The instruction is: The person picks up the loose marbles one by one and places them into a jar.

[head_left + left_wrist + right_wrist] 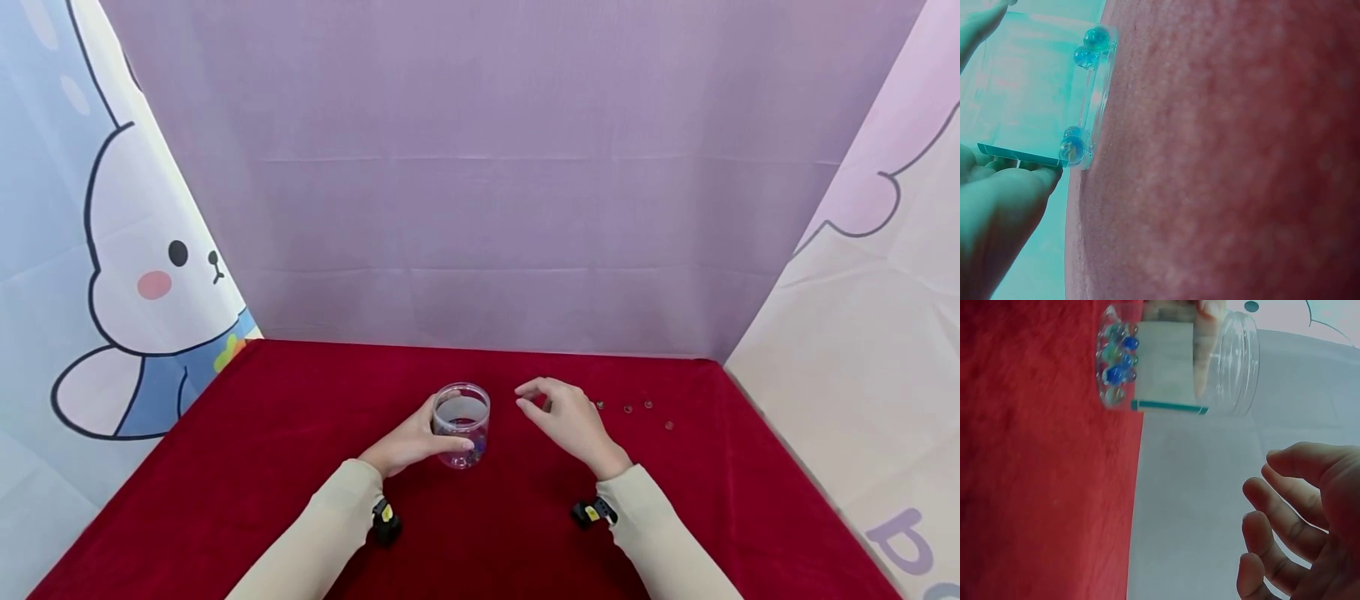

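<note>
My left hand (408,442) grips a clear plastic jar (462,417) around its side, thumb at the front. The jar is open at the top and carries a pale label (1166,362) with a green edge. Several glass marbles (1116,375), blue, green and clear, lie at its bottom; some show in the left wrist view as shiny balls (1096,39). Whether the jar touches the cloth cannot be told. To the right of the jar and apart from it, my right hand (567,417) hovers with loosely bent fingers (1285,519), nothing visible between them.
Several small round marbles (628,409) lie loose on the red cloth (300,433), beyond my right hand. A plain purple curtain (480,192) closes off the back. Printed cloth panels (150,250) stand at the left and right sides.
</note>
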The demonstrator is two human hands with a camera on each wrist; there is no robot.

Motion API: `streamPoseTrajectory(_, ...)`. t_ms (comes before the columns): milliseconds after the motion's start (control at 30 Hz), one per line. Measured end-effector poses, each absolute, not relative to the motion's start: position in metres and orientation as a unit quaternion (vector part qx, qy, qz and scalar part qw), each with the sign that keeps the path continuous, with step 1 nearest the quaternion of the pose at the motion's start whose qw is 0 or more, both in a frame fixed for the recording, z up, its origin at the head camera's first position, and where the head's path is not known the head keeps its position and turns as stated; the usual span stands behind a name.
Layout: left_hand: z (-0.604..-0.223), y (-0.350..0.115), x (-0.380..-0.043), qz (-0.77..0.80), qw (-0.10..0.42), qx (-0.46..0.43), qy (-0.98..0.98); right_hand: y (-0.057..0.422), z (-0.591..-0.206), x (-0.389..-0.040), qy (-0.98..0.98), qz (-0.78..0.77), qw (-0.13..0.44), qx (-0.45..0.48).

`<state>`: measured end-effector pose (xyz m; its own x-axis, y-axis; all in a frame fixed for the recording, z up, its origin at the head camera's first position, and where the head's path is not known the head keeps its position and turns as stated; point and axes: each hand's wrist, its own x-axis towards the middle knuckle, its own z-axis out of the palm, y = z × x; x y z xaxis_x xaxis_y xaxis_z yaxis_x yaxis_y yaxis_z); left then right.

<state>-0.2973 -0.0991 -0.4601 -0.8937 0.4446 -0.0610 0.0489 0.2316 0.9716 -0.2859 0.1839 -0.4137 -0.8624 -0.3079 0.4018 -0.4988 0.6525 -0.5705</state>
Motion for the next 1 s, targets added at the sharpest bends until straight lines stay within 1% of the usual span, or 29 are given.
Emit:
streamPoseTrajectory(467, -0.46, -0.101, -0.298, 0.599, 0.166, 0.165, 0.766, 0.213, -0.421, -0.289, -0.916, 0.327, 0.132, 0.192)
streamPoseTrajectory(1000, -0.457, -0.101, -0.295, 0.596, 0.167, 0.164, 0.769, 0.259, -0.425, -0.306, -0.933, 0.315, 0.109, 0.133)
